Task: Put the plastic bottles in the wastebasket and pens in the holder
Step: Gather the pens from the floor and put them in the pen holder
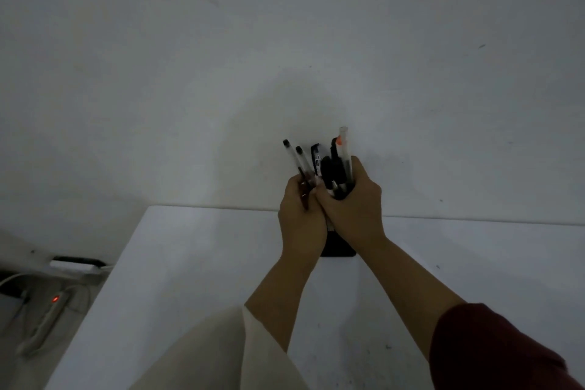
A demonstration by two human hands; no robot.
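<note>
A bunch of pens (332, 161) stands upright at the far edge of the white table (190, 263), their tips pointing up against the wall. My left hand (300, 215) grips two clear pens with black caps (300, 161) on the left of the bunch. Curled round the rest is my right hand (351, 206), among them a clear pen with an orange end (343, 146). Below both hands a black holder (337, 247) shows only at its base. No bottle or wastebasket is in view.
A plain white wall (285, 41) rises right behind the table. Down on the left floor lie a power strip with a red light (47, 317), white cables and a white-and-black device (79, 263).
</note>
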